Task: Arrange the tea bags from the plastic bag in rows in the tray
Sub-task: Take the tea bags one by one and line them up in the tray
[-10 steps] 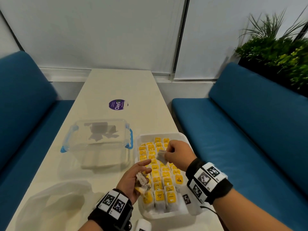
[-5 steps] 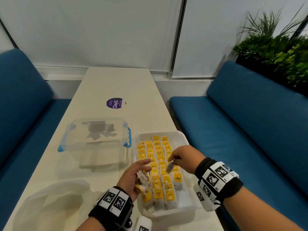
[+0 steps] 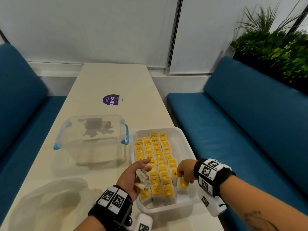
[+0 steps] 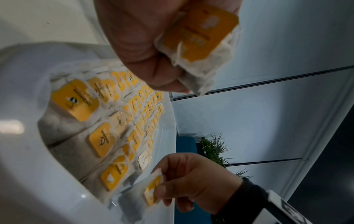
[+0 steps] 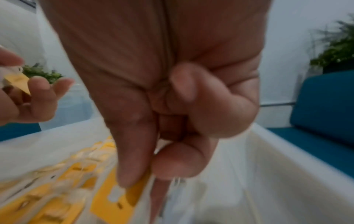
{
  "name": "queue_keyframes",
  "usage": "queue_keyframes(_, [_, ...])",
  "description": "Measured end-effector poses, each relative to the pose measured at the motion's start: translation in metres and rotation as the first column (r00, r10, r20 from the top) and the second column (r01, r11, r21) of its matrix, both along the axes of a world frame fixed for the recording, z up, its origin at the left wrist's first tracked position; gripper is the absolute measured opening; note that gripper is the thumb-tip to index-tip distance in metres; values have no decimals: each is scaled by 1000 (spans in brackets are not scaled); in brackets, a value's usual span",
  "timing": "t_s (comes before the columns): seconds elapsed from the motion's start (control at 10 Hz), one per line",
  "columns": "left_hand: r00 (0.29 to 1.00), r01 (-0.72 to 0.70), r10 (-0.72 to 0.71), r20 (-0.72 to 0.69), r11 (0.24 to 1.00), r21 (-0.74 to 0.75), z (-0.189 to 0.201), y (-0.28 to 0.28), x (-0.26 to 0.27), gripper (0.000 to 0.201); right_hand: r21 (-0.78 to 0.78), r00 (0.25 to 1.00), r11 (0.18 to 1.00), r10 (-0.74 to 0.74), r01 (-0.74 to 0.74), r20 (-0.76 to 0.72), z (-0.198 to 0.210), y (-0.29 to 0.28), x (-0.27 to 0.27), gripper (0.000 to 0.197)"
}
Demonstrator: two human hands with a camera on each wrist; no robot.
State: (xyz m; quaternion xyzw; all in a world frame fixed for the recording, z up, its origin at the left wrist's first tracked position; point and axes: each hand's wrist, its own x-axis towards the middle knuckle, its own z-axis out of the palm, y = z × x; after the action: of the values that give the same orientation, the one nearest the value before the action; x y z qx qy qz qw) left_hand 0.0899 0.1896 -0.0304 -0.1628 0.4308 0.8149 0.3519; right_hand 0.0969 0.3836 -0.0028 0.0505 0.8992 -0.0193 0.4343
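A: From the head?
B: The right hand pinches a tea bag low in the tray, beside the rows.
A: The left wrist?
B: The left hand cups spare tea bags.
A: The right wrist?
B: Thumb and fingers clamp the yellow tag.

A long cream table is running away from the camera toward a pale wall. A dark vertical window frame is dividing white roller blinds. Blue upholstered benches are flanking the table, one at left and one at right. A green potted plant is standing behind the right bench. A round purple sticker is lying on the tabletop. Soft, even light is filling the room.
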Motion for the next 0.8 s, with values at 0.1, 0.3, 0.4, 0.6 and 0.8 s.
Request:
queue_keyframes(0.1, [1000, -3, 3, 7, 1000, 3, -2, 0, 1, 21, 47, 996, 996, 68, -71, 55, -6, -5, -2, 30])
queue_keyframes(0.3, [999, -11, 11, 44, 1000, 13, -5, -5, 2, 21, -3, 987, 998, -66, 67, -145, -19, 1, -14, 13])
queue_keyframes(0.4, [998, -24, 24, 55, 1000, 12, -7, -6, 3, 21, -50, 974, 989, -143, 136, -177, -23, 5, -20, 29])
queue_keyframes(0.6, [998, -23, 21, 66, 999, 30, -4, -7, 4, 24, -2, 978, 982, -190, 191, -82, -36, 2, -28, 25])
queue_keyframes(0.8, [995, -38, 35, 98, 999, 28, -3, -5, 3, 28, -200, 878, 947, -312, 253, -363, 2, 9, -28, 26])
